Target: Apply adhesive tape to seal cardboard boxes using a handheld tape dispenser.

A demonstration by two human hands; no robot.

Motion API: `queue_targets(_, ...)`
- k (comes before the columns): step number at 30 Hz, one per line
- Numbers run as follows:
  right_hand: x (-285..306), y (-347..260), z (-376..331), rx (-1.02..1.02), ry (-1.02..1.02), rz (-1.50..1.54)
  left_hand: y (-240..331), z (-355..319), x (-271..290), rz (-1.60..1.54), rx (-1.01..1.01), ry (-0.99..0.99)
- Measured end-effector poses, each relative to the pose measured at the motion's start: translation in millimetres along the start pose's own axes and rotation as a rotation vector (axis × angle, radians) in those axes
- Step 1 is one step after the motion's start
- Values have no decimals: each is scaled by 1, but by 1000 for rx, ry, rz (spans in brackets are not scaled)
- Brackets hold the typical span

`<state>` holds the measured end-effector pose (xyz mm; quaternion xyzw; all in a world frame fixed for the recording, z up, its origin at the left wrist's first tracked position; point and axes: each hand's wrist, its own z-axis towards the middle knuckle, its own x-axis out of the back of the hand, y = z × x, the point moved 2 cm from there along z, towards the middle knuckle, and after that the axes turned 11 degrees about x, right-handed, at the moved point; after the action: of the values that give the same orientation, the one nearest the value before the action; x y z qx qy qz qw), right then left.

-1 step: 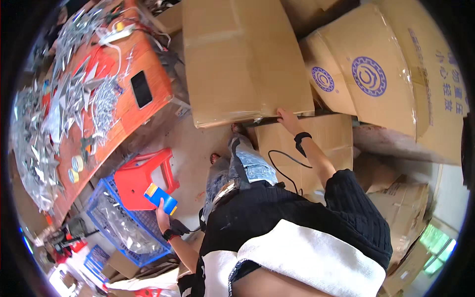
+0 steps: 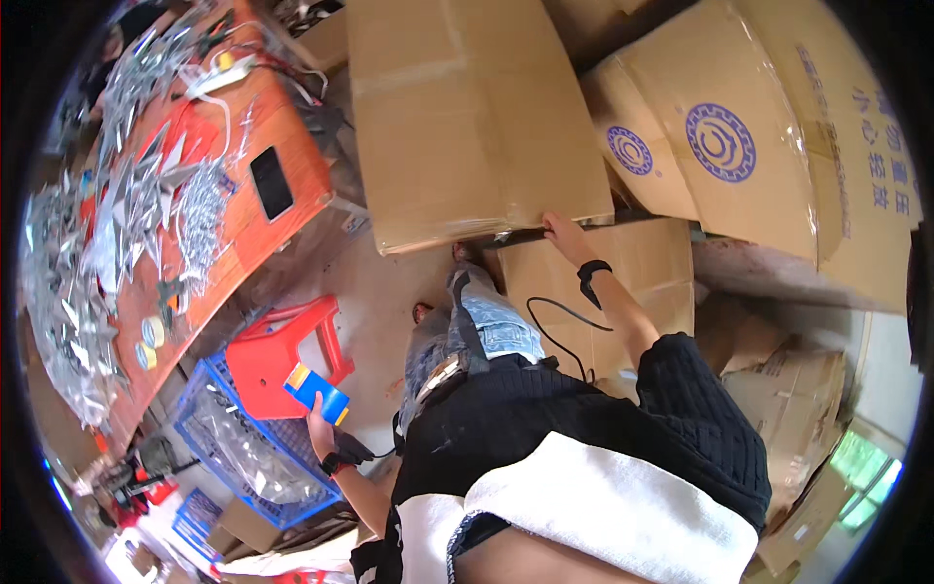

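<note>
Right hand (image 2: 562, 232): fingers hooked under the large cardboard box (image 2: 467, 117), near corner.
Left hand (image 2: 319, 420): fingers clenched on blue-yellow packet (image 2: 316, 391).
Risk: one-handed hold, box could tip off lower box (image 2: 593, 277).

Big cardboard box (image 2: 467, 117) overhangs the lower box (image 2: 623, 282); right hand (image 2: 562, 230) sits at the narrow gap between them. More boxes (image 2: 720, 146) block the right side. Left hand (image 2: 319, 420) is hemmed by the red stool (image 2: 277, 355) and blue crate (image 2: 219, 443). Bare floor (image 2: 379, 282) between table (image 2: 263, 234) and boxes is open.
</note>
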<state>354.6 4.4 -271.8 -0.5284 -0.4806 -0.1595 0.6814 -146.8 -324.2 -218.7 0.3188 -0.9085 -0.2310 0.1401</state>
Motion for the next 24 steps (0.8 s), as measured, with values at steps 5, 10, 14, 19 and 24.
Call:
queue_targets(5,1,52,-30,-73,240,4,22,1,-21,30,67,-31)
queue_targets(10,-7,134,-53,-664,473,246,30,14,-29,57,70,-73)
queue_targets(14,-6,134,-42,-968,359,659,40,-5,-47,26,45,-31)
queue_targets(19,-8,137,-43,-1151,383,737,42,-9,-48,45,24,-31)
queue_targets(24,14,153,-68,-1165,179,428,36,-13,-47,49,6,-24)
